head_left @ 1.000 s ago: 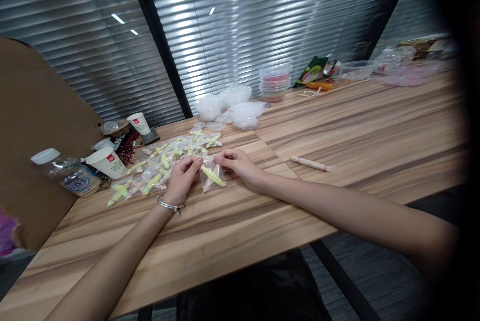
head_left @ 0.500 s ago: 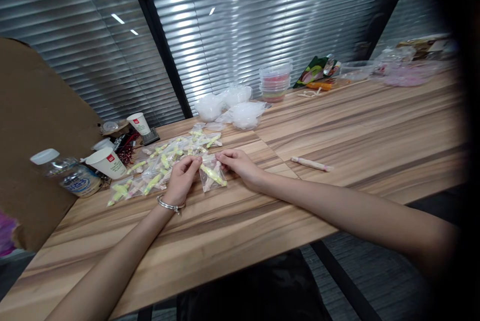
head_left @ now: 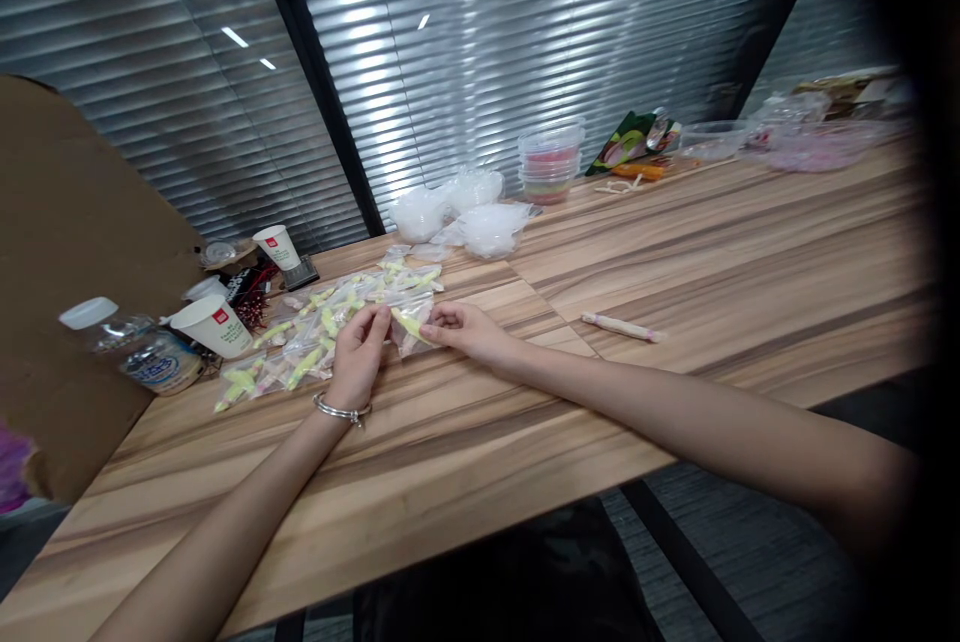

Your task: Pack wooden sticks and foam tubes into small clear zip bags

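Observation:
Between my two hands is a small clear plastic bag with a yellow piece and a pinkish piece inside. My left hand, with a silver bracelet at the wrist, pinches the bag's left side between thumb and fingers. On the other side, my right hand grips the bag's right edge, its thumb near the yellow piece. Several similar filled bags lie in an overlapping spread just beyond and left of my left hand.
White plastic bundles and stacked clear tubs stand at the back. A pale stick-like roll lies to the right. Paper cups and a clear bottle are at the left, near a cardboard sheet.
The bag has tilted and bunched between my hands, its lower end raised. My right hand's fingers have shifted down along its edge; my left hand has moved slightly left.

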A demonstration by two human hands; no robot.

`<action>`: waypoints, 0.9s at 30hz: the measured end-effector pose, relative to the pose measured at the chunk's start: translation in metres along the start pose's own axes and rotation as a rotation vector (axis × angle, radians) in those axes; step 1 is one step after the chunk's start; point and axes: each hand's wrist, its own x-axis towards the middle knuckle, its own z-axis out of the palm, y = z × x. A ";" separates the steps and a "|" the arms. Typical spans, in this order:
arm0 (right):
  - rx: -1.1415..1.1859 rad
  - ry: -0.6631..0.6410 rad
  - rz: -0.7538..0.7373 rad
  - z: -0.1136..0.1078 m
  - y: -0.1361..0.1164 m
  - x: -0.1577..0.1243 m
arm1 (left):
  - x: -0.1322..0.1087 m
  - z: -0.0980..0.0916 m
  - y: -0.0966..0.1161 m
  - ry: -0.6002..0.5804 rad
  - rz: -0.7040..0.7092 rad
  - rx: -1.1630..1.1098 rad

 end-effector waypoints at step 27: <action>-1.783 0.083 0.609 -0.055 -0.077 -0.017 | 0.013 -0.009 -0.024 0.236 -0.333 -0.320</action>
